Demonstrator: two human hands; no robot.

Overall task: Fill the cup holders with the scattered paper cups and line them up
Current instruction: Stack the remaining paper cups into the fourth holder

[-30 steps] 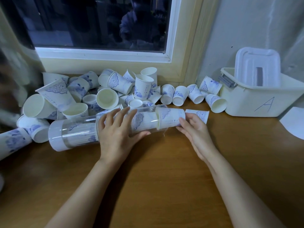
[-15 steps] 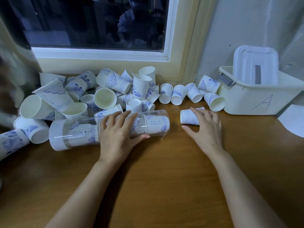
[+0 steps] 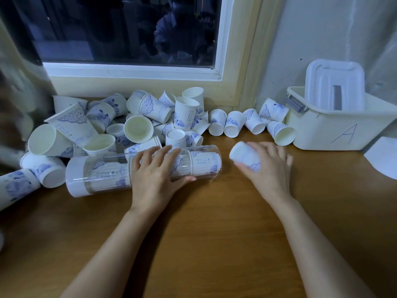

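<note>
Cups (image 3: pixel 138 128) lie heaped across the frame's upper left, under the window (image 3: pixel 129 29). At centre the left hand (image 3: pixel 154 175) curls over the clear cup holder (image 3: pixel 103 171) (on its side, part filled). Just right of its mouth the right hand (image 3: pixel 268 166) grips one paper cup (image 3: pixel 242 154).

Brown wooden worktop (image 3: pixel 214 233). A clear cup holder (image 3: pixel 103 175) lay on its side on it, left of centre, with the white cap to the left and cups stacked inside. Behind it sat a loose heap of paper cups (image 3: pixel 86 130), most tipped over and a few upright. A short row of cups (image 3: pixel 234 123) lay on their sides right of the heap. A white bin (image 3: pixel 322 134) marked A stood at far right, with a sheet of paper (image 3: pixel 382 155) just beside it.
</note>
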